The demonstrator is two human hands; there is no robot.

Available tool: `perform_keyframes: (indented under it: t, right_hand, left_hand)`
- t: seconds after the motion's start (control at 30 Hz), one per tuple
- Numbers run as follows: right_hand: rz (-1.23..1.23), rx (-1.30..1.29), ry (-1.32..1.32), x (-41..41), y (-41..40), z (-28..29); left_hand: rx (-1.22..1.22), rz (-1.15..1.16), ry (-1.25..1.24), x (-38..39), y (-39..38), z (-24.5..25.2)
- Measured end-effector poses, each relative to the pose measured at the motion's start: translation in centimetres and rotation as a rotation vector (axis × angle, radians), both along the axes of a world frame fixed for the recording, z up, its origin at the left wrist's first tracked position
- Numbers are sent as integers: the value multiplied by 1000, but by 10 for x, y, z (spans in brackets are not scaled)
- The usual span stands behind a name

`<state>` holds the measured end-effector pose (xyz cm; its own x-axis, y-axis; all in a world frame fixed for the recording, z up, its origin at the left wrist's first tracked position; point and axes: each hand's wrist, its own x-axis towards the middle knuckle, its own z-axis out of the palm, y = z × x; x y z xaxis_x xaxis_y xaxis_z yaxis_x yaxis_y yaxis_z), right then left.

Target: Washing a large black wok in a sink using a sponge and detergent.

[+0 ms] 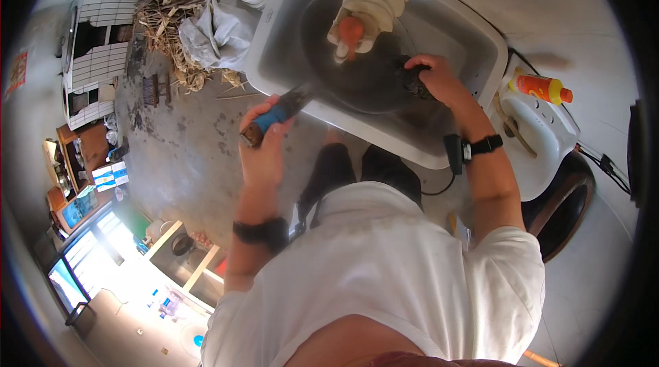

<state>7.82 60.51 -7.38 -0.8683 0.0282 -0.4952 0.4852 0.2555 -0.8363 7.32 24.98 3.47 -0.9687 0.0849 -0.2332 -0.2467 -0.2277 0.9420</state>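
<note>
My left hand (265,130) grips the blue-wrapped handle (270,119) of a tool whose dark, blurred blade reaches over the near rim of a large sink (381,140). Over the right part of the basin, my right hand (435,78) holds a dark, rough clump (412,78), its kind unclear. A wide, dark round pan (355,84) lies in the sink below. Above the pan hangs a wrapped, pale spout-like fitting (381,1) with an orange-red round part (350,31) at its mouth.
A small white washbasin (540,161) adjoins the sink on the right, with a yellow and orange bottle (543,88) on its edge. Dry stalks (165,17) and a white sack (219,32) lie left of the sink. A small stool (156,90) stands on the floor.
</note>
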Motion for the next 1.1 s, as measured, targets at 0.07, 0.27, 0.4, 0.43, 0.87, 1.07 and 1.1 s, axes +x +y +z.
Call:
perform_keyframes:
  t: [0.07, 0.27, 0.4, 0.43, 0.87, 1.07, 1.1]
  right_hand:
    - [-214, -238, -23, 11, -9, 12]
    - [-651, -576, 116, 14, -65, 2]
    - [-453, -415, 104, 3, -124, 41]
    - [-456, -412, 109, 0, -129, 41]
    - [803, 1014, -136, -14, -59, -71]
    - [33, 872, 127, -40, -52, -172]
    - [38, 863, 126, -44, -57, -182]
  left_hand:
    - [-32, -77, -25, 5, -4, 8]
    - [-212, -304, -275, 9, -17, 28]
    - [-257, -318, -611, 14, -5, 45]
    - [-256, -323, -606, 10, -4, 47]
    - [-403, -553, -705, -7, -5, 51]
    - [-549, -769, -648, -10, -9, 35]
    - [-529, -791, -655, -10, -12, 33]
